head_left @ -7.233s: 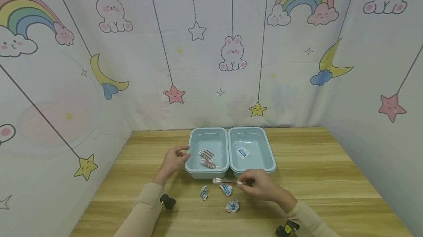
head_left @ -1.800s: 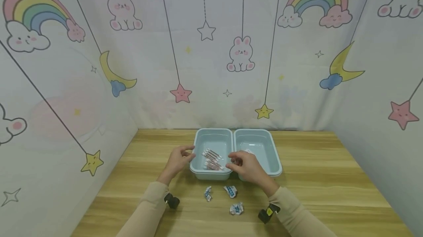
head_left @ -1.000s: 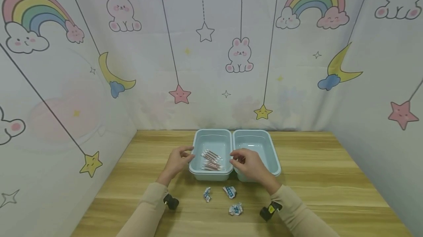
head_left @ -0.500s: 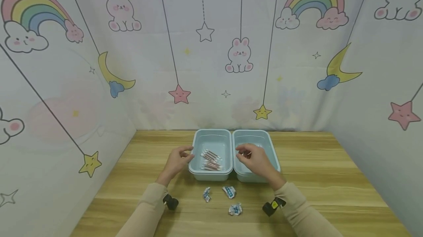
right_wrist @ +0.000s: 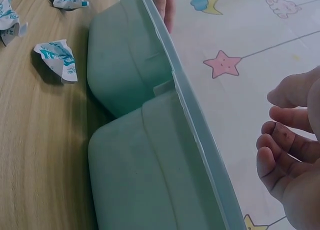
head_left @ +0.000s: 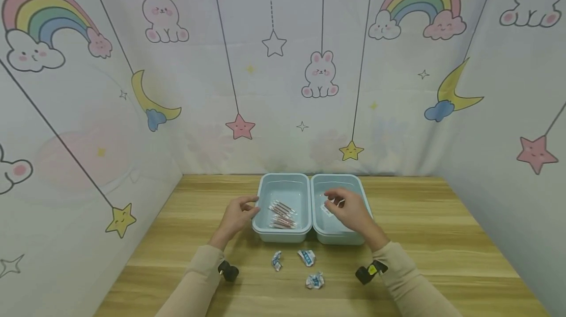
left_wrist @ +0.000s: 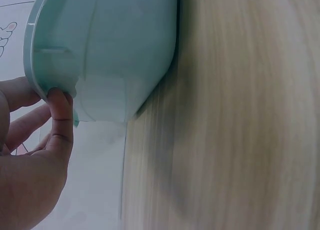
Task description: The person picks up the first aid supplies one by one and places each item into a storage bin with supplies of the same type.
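My left hand (head_left: 236,215) pinches the outer rim of the left light-blue basin (head_left: 283,237), thumb under the lip in the left wrist view. Inside that basin lies a pile of brown-shafted swabs with white ends (head_left: 282,214), in clear wraps. My right hand (head_left: 351,211) hovers over the right light-blue basin (head_left: 340,238), fingers loosely bent and holding nothing, as the right wrist view shows. A flat white packet (head_left: 326,210) on that basin's floor is partly hidden behind the right fingers.
Several crumpled white and blue wrappers lie on the wooden table (head_left: 420,228) in front of the basins: one at left (head_left: 276,261), one in the middle (head_left: 307,257), one nearer (head_left: 315,280). A printed curtain (head_left: 283,150) closes off the back.
Earlier the right hand held a swab in front of the basins, then reached over the left basin; now, without the swab, it has moved right over the right basin. The left hand stayed at its rim.
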